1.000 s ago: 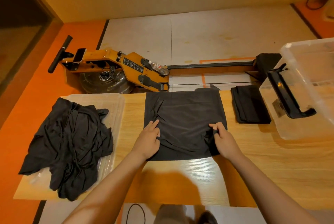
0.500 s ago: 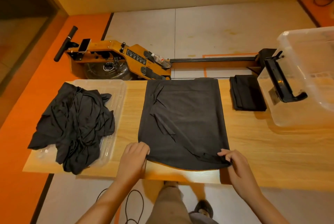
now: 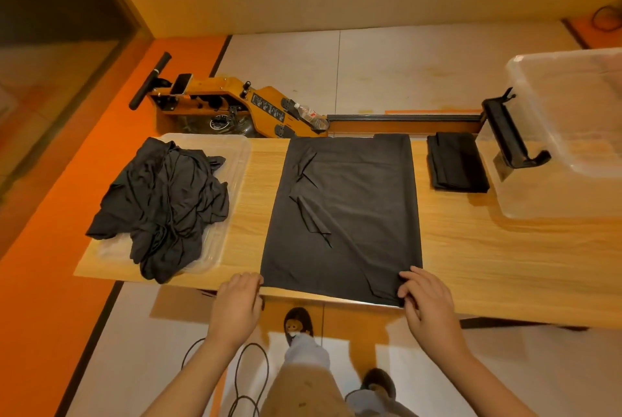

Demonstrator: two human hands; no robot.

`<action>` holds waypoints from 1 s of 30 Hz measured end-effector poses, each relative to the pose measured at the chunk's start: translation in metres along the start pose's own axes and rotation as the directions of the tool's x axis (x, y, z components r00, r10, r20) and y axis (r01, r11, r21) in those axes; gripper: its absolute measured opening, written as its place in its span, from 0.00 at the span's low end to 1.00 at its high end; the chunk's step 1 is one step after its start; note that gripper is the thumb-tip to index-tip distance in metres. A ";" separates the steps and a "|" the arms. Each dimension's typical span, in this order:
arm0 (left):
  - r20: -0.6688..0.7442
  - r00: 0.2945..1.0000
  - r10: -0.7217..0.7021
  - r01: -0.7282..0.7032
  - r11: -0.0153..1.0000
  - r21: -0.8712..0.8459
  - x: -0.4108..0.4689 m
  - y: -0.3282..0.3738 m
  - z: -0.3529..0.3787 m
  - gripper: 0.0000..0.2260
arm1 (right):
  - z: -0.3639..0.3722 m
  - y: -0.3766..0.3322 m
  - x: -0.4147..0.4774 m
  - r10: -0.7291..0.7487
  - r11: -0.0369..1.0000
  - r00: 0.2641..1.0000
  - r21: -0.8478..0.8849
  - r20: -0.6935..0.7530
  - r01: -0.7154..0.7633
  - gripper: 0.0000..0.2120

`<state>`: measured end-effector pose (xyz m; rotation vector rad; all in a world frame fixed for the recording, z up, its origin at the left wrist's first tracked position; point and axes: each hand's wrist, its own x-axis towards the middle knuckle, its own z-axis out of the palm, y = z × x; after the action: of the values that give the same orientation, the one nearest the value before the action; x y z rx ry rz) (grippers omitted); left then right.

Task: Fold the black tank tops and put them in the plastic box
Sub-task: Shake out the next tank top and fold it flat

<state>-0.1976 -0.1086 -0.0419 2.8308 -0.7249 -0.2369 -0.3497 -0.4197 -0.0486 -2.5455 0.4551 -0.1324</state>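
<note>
Tank top [image 3: 340, 214] nearer, corners in both grips [image 3: 237, 302] [image 3: 427, 302]

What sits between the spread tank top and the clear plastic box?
A folded black tank top, lying on the table, in the head view.

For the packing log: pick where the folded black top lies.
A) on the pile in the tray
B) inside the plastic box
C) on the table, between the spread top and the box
C: the folded top lies on the table between the spread top and the plastic box.
</note>
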 end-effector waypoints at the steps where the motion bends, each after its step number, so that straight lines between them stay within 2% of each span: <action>1: 0.004 1.000 -0.002 0.002 1.000 -0.024 0.010 0.005 -0.004 0.11 | 0.002 -0.009 0.005 -0.014 1.000 1.000 0.005 0.017 0.014 0.12; 4: -0.016 1.000 0.020 -0.021 0.998 -0.058 0.046 0.015 -0.015 0.08 | 0.008 -0.037 0.024 -0.062 0.998 0.995 0.017 0.080 0.061 0.07; 7: -0.068 0.996 0.064 -0.071 0.992 -0.107 0.088 0.018 -0.026 0.05 | 0.017 -0.066 0.047 -0.097 0.995 0.992 0.028 0.079 0.095 0.09; 9: -0.024 0.997 0.079 -0.082 0.980 -0.183 0.118 0.017 -0.032 0.06 | 0.026 -0.087 0.068 -0.065 0.997 0.997 0.038 0.048 0.063 0.10; 13: 0.098 0.994 0.045 -0.006 0.931 -0.365 0.177 0.009 -0.043 0.09 | 0.053 -0.126 0.111 0.024 1.000 1.000 0.007 -0.002 -0.024 0.14; 16: 0.183 0.981 0.061 0.029 0.890 -0.455 0.220 0.002 -0.050 0.09 | 0.078 -0.145 0.136 0.111 0.990 0.994 -0.084 -0.009 -0.111 0.17; 19: 0.265 0.962 0.068 0.082 0.853 -0.516 0.266 0.000 -0.047 0.07 | 0.094 -0.153 0.151 0.171 0.960 0.984 -0.218 -0.041 -0.176 0.16; 22: 0.247 0.969 0.033 0.093 0.870 -0.484 0.303 0.002 -0.038 0.07 | 0.102 -0.155 0.159 0.248 0.918 0.961 -0.287 -0.119 -0.272 0.16; 26: 0.240 0.971 0.016 0.048 0.965 -0.258 0.332 0.006 -0.034 0.14 | 0.106 -0.162 0.165 0.300 0.879 0.933 -0.322 -0.200 -0.351 0.13; 28: 0.248 0.968 0.047 -0.001 0.983 -0.181 0.339 0.007 -0.033 0.12 | 0.105 -0.172 0.165 0.286 0.887 0.930 -0.303 -0.230 -0.347 0.13; 30: 0.268 0.961 0.065 -0.017 0.983 -0.180 0.347 0.004 -0.031 0.07 | 0.107 -0.182 0.161 0.270 0.905 0.928 -0.261 -0.258 -0.336 0.12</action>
<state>0.1072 -0.2767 -0.0461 2.6387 -0.7725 -0.6612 -0.1258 -0.2773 -0.0425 -2.7247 1.0254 -0.2416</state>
